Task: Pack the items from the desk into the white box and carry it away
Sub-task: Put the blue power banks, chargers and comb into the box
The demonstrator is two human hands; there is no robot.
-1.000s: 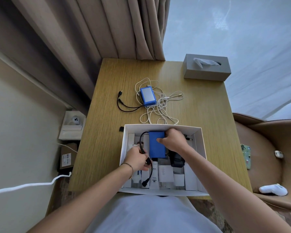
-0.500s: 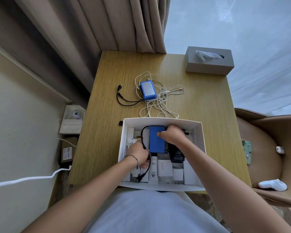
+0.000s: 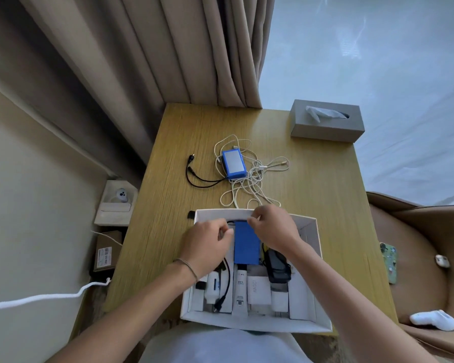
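White box (image 3: 309, 263) half packed: both hands tuck a black cable beside the blue pack (image 3: 247, 244), left hand (image 3: 207, 244) pinching it, right hand's (image 3: 273, 229) grip unclear; next, probably the white cords (image 3: 249, 189) on the worktop (image 3: 312, 192).

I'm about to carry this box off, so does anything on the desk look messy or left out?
Yes. A blue device sits on the desk beyond the white box, in a loose tangle of white cables, with a black cable beside it. None of these are packed yet.
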